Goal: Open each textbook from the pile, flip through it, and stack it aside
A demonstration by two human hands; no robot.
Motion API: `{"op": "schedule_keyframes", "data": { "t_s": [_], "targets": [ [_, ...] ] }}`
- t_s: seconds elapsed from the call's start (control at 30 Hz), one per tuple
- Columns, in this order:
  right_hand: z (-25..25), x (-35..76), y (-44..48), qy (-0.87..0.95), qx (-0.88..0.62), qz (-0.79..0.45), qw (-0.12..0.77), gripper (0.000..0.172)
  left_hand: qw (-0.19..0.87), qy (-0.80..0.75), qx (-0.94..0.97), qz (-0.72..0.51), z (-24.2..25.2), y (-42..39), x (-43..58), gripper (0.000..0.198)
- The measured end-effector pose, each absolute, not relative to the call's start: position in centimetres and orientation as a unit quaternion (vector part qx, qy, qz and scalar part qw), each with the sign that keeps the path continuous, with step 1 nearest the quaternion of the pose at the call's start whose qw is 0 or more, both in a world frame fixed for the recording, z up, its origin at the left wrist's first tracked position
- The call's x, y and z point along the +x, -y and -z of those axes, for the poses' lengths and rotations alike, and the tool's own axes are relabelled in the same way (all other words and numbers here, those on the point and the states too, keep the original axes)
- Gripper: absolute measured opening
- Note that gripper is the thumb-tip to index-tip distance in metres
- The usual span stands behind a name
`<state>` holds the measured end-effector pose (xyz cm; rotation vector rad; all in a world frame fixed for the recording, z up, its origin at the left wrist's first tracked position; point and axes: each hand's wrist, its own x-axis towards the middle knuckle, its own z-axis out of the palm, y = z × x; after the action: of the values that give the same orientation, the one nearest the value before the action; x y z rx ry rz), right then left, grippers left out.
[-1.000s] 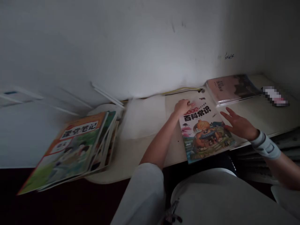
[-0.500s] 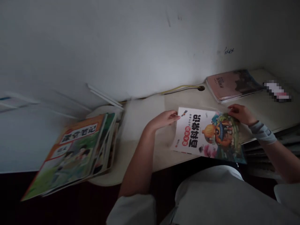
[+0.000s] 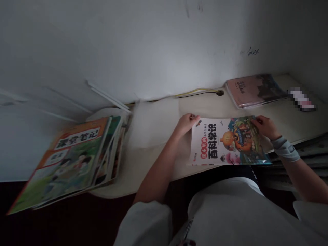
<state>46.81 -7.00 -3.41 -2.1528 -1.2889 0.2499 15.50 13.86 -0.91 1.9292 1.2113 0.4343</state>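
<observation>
A paperback book (image 3: 217,143) with a white and colourful illustrated cover lies sideways before me, its near edge by the desk's front edge. My left hand (image 3: 188,123) is closed, pinching its upper left corner. At the upper right corner, my right hand (image 3: 265,126) grips the book with thumb and fingers; a grey band wraps that wrist. The fingers under the book are hidden.
Stacked books (image 3: 77,153) with an orange and green cover on top stand at the left of the desk (image 3: 148,164). A pink-covered book pile (image 3: 251,90) lies at the back right, beside a pixelated object (image 3: 302,99). Cables (image 3: 200,91) run along the wall to a hole.
My left hand has shifted slightly up and right and now pinches the book's corner. The book has turned to lie more level, its lower right corner raised. The view has shifted a little.
</observation>
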Motion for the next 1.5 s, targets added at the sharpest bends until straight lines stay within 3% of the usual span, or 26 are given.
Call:
{"op": "schedule_keyframes", "data": {
  "t_s": [0.1, 0.27, 0.33, 0.4, 0.5, 0.57, 0.8, 0.93, 1.07, 1.27, 1.4, 1.5],
  "targets": [
    [3.5, 46.8, 5.8, 0.474, -0.808, -0.095, 0.338, 0.029, 0.451, -0.481, 0.729, -0.184, 1.4, -13.9, 15.3, 0.026],
    [3.8, 47.0, 2.3, 0.462, -0.797, -0.065, 0.384, 0.029, 0.434, -0.503, 0.708, -0.238, 1.4, -14.1, 14.5, 0.031],
    [3.6, 46.8, 1.3, 0.461, -0.799, -0.057, 0.382, 0.028, 0.36, -0.52, 0.732, -0.254, 0.6, -14.3, 14.0, 0.029],
    [3.1, 46.0, 1.0, 0.49, -0.799, -0.019, 0.35, 0.038, 0.224, -0.527, 0.775, -0.265, -0.4, -13.7, 13.5, 0.03],
    [2.0, 42.8, 2.2, 0.585, -0.763, 0.081, 0.262, 0.057, 0.043, -0.492, 0.833, -0.251, -1.3, -10.6, 13.6, 0.053],
    [1.4, 39.6, 3.7, 0.667, -0.707, 0.101, 0.21, 0.058, 0.009, -0.441, 0.876, -0.195, -1.0, -7.3, 14.6, 0.058],
    [3.5, 34.9, 6.4, 0.8, -0.594, 0.01, 0.078, 0.071, 0.073, -0.346, 0.935, 0.024, 2.8, -1.8, 16.9, 0.066],
    [5.0, 40.9, 7.5, 0.726, -0.683, 0.03, 0.071, 0.068, 0.088, -0.43, 0.899, -0.001, 3.6, -4.6, 13.6, 0.065],
    [5.6, 45.8, 8.1, 0.634, -0.767, 0.046, 0.085, 0.062, 0.172, -0.484, 0.85, -0.118, 4.5, -6.7, 11.2, 0.058],
    [5.6, 44.8, 5.4, 0.623, -0.753, -0.012, 0.21, 0.059, 0.359, -0.536, 0.721, -0.254, 4.0, -10.7, 12.6, 0.052],
    [5.3, 44.6, 3.5, 0.589, -0.774, -0.046, 0.228, 0.059, 0.32, -0.557, 0.75, -0.161, 1.9, -13.7, 12.2, 0.049],
    [4.6, 45.6, 1.7, 0.566, -0.796, -0.061, 0.206, 0.046, 0.27, -0.536, 0.794, -0.098, 0.9, -14.6, 11.5, 0.029]
  ]
}}
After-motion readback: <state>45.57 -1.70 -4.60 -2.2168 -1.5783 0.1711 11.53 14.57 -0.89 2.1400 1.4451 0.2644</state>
